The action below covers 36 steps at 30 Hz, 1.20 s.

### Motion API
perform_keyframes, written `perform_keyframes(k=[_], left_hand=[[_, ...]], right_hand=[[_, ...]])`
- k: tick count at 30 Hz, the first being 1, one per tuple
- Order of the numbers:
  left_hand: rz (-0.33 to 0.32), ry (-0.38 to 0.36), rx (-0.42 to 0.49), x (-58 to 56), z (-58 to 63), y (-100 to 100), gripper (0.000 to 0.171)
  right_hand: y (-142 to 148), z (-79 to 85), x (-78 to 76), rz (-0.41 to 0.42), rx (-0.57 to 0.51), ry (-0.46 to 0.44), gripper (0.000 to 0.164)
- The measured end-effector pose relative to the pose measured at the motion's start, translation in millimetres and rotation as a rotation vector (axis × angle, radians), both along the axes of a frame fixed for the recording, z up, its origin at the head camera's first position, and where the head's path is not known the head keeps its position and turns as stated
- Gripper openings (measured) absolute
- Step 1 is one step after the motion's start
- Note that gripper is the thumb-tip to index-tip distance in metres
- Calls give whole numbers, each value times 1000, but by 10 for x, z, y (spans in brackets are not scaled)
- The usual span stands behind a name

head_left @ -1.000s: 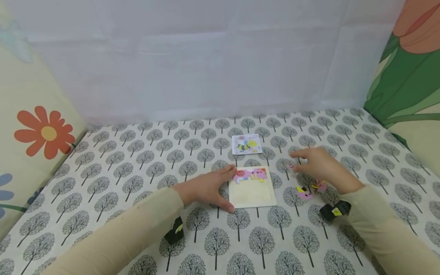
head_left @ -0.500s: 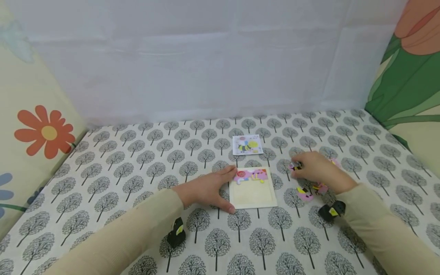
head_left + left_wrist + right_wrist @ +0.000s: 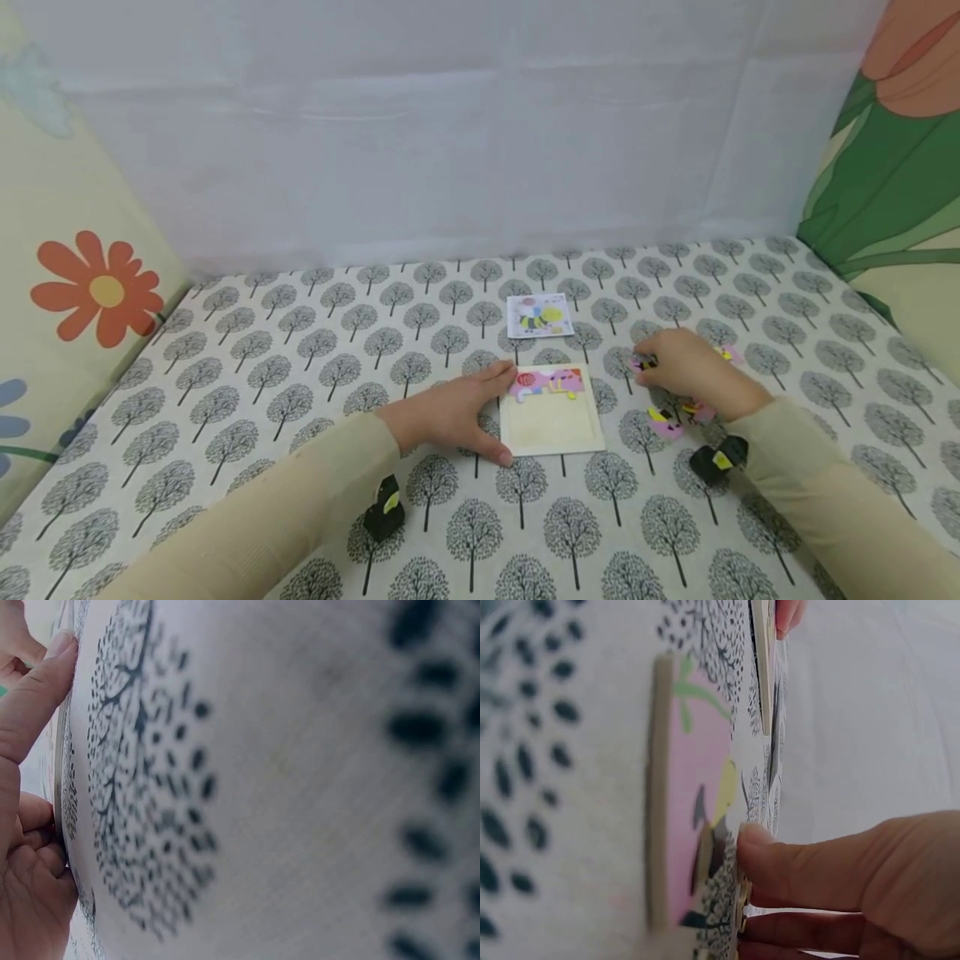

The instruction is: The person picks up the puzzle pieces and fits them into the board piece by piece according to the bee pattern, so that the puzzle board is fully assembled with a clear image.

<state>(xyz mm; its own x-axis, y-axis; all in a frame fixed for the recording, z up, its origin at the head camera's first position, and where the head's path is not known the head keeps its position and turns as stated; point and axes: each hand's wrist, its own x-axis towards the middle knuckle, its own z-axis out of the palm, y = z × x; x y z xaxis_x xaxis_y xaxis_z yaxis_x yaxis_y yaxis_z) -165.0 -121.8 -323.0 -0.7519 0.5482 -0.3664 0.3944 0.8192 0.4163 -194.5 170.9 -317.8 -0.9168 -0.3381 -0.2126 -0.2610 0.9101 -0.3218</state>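
A square puzzle board (image 3: 551,432) with a pale frame lies flat, pink pieces (image 3: 547,382) filling its top part. My left hand (image 3: 453,412) rests at its left side, thumb at the near corner and fingertips at the far one, fingers mostly extended. To the right, my right hand (image 3: 693,367) pinches a small puzzle piece (image 3: 643,362) with black and pink on it, low at the cloth; the fingers cover most of it. Close to that hand in the right wrist view lies a thick pink puzzle piece (image 3: 697,757) with green and yellow print.
Behind the board lies a square picture card (image 3: 540,316) with a yellow and black bee. Several loose pieces are scattered by the right wrist, among them a pink and yellow piece (image 3: 663,422) and another piece (image 3: 726,354). A tree-print cloth (image 3: 300,400) covers the table.
The right hand, its thumb and forefinger spread a second ago, has closed onto the small piece and has hardly moved since. The left hand stays at the board.
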Motion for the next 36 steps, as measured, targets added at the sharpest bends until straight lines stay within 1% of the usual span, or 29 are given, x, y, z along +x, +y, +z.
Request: perform_keyframes(k=[4,11,20,26,33,36], left_hand=[[1,2,-2,0,1,1,115],[2,-2,5,4,-1,-6,115],[4,-4,7,2,-6,-12,115],[13,-7,5,12,-2,-9,115],[12,-5,-6,12,5,-4,116],[9,-5,-6,11,4,1,115]], right_hand=[[-24,17,-8,-8,20,-8,46],[-53,25,-5,-2,58,13,44],[-62,35,-11,-13,65,-2,44],[-53,42,-18,-11,49,-14,45],[-64,68,-20,-55,38,-43,51],[-72,84,-11,-38,49,-34,50]])
